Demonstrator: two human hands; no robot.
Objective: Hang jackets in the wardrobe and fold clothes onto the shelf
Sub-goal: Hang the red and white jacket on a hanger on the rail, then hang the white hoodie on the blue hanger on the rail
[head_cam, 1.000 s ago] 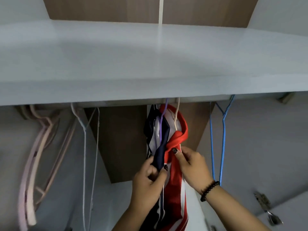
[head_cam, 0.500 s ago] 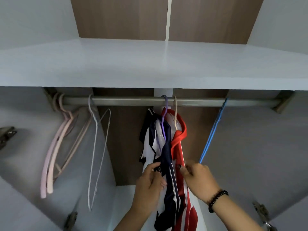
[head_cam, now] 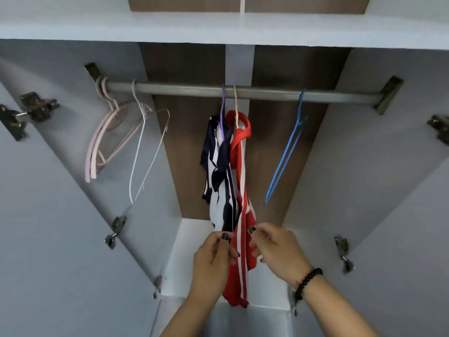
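Observation:
Two jackets hang side by side from the grey wardrobe rail (head_cam: pixel 184 89). The navy and white jacket (head_cam: pixel 221 171) is on a purple hanger, the red jacket (head_cam: pixel 240 242) with white stripes on a beige one. My left hand (head_cam: pixel 213 259) pinches the lower front of the navy jacket between thumb and fingers. My right hand (head_cam: pixel 274 249), with a black bead bracelet on the wrist, pinches the red jacket's striped edge. Both hands are close together, low in front of the garments. The grey shelf (head_cam: pixel 218 27) runs above the rail.
Empty hangers hang on the rail: pink ones (head_cam: pixel 102 144) and a white wire one (head_cam: pixel 143 152) at the left, a blue one (head_cam: pixel 286 156) at the right. Open wardrobe doors with metal hinges (head_cam: pixel 36 105) flank both sides. The wardrobe floor (head_cam: pixel 189 239) lies below.
My hands have slid down the two jackets from near the collars to their lower parts. The view has tilted down, so the rail shows fully.

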